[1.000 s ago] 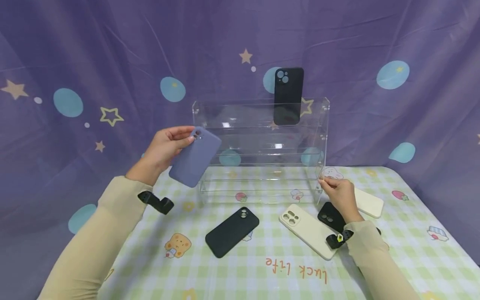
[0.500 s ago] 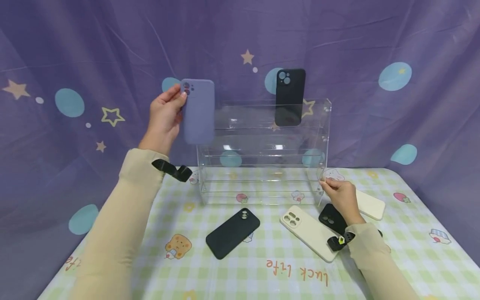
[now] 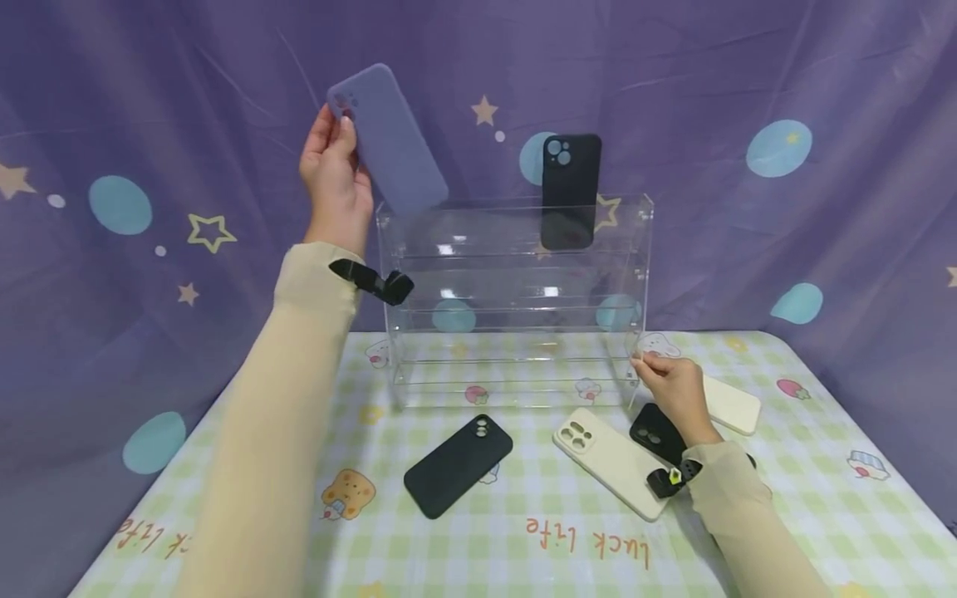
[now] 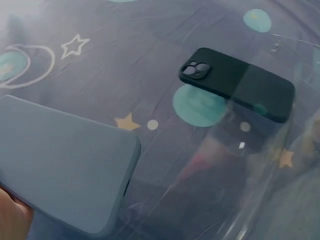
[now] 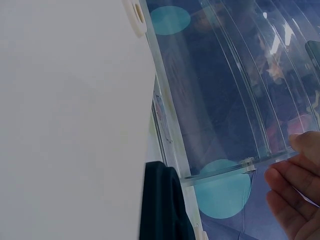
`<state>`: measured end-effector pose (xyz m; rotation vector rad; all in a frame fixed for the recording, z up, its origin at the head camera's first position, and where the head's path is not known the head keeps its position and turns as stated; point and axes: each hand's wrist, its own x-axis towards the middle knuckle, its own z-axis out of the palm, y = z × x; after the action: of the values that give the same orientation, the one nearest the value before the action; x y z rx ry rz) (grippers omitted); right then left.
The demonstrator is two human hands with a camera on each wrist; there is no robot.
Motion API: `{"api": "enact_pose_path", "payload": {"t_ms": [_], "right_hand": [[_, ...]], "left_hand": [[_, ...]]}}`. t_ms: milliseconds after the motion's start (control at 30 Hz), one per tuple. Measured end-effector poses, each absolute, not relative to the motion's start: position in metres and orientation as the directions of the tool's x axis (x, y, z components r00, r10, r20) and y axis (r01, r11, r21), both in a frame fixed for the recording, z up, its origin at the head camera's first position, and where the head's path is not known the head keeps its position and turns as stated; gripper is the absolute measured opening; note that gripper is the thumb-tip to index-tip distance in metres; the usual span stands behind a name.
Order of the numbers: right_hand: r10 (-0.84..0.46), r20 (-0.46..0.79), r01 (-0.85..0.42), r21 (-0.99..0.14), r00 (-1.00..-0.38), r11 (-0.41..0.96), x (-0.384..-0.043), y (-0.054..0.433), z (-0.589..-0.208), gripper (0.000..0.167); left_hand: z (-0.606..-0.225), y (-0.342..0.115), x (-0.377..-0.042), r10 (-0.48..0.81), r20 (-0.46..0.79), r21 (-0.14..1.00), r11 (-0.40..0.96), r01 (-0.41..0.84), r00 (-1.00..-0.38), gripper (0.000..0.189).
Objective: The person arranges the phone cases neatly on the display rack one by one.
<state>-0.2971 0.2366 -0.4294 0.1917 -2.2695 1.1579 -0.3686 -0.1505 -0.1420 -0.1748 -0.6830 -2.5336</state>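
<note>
My left hand (image 3: pixel 336 176) holds a lavender phone case (image 3: pixel 396 145) by its camera end, thumb on the face we see. The case tilts, its lower end overlapping the top left of a clear acrylic tiered stand (image 3: pixel 649 270) in the head view. A black phone case (image 3: pixel 571 174) stands upright in the stand's top tier at the right; the left wrist view shows this black phone case (image 4: pixel 232 85) beyond the lavender one. With thumb and fingertips, my right hand (image 3: pixel 676 390) pinches the stand's lower right side edge. The right wrist view has that hand (image 5: pixel 300 182) at the clear side panel.
On the checked tablecloth (image 3: pixel 419 565) before the stand lie a black phone case (image 3: pixel 458 467) and a cream one (image 3: pixel 609 461). Another black case (image 3: pixel 653 430) lies partly under my right wrist, with a second cream case (image 3: pixel 734 404) behind. A purple curtain (image 3: pixel 224 100) hangs behind.
My left hand has risen from beside the stand to above its top left corner. The lavender case turned upright, then tilted the other way. The right hand stays at the side edge.
</note>
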Motion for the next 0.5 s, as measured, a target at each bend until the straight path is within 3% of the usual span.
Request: {"api": "enact_pose_path", "payload": {"t_ms": [500], "right_hand": [[0.120, 0.557, -0.383, -0.697, -0.822, 0.607, -0.297, 0.227, -0.425, 0.020]], "left_hand": [[-0.147, -0.158, -0.401, -0.553, 0.219, 0.359, -0.720, 0.593, -0.804, 0.036]]}}
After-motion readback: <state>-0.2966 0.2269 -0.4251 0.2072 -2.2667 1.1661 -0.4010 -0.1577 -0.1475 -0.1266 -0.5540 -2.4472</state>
